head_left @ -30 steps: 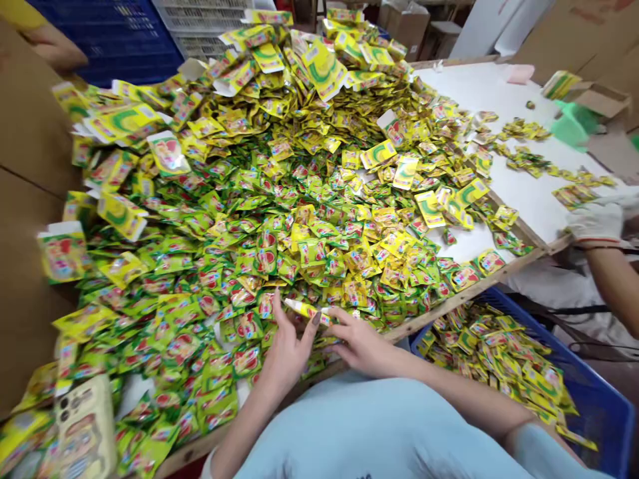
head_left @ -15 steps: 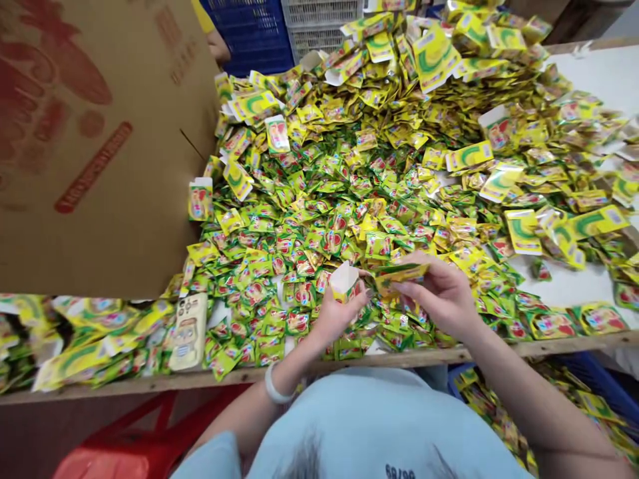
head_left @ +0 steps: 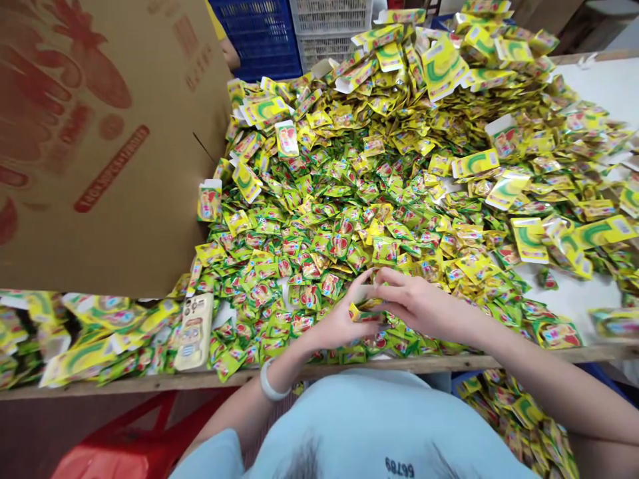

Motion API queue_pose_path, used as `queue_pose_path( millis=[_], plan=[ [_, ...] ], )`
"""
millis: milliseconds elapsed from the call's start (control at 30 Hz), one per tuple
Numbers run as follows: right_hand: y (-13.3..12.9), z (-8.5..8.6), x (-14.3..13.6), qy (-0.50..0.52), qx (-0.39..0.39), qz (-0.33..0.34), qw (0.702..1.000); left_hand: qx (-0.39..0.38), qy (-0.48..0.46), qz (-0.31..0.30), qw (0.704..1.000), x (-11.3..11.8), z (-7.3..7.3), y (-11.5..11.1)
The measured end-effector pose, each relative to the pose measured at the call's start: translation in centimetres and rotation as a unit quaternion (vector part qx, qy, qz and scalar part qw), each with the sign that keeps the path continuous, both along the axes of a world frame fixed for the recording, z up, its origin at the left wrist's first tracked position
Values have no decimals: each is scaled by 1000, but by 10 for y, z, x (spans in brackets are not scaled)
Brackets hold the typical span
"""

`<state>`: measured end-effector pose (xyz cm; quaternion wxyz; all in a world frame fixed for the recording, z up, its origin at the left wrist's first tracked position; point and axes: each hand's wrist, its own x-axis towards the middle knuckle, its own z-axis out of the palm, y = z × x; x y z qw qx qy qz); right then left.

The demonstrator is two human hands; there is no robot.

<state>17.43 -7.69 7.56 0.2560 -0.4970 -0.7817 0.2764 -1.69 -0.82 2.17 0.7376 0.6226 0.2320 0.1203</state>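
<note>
My left hand [head_left: 342,324] is closed around a small yellow-and-white carton [head_left: 355,312], low over the front of the pile. Most of the carton is hidden by fingers. From the right, my right hand [head_left: 417,303] meets it, its bent fingertips at the carton's white upper end. No packet shows in the right hand, though its inner side is partly hidden. Under and around both hands lie many green sachets [head_left: 304,296] with red fruit pictures, mixed with yellow ones.
A big printed cardboard box [head_left: 164,166] stands at left. Near it, a phone in a cream case [head_left: 194,332] lies by the table edge [head_left: 399,364]. Flat yellow cartons [head_left: 444,66] top the heap behind. A red stool [head_left: 110,452] and a basket of sachets [head_left: 519,412] are below.
My right hand has moved left to the carton, and the yellow-green packets it held no longer show in it. My left hand still holds the carton. The view has shifted slightly.
</note>
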Motion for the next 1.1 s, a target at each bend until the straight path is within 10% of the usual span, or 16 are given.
queue_pose_path(
  millis=[633,900,1100],
  plan=[
    [-43,-22,-4,6,2,-16,1000,62,58,-129,988,-6,5,-19],
    [-43,-2,-5,-22,-157,118,980,122,58,-172,976,1,0,-29],
    [-64,-14,-5,49,-162,45,985,135,41,-149,979,8,-5,-35]
  ],
)
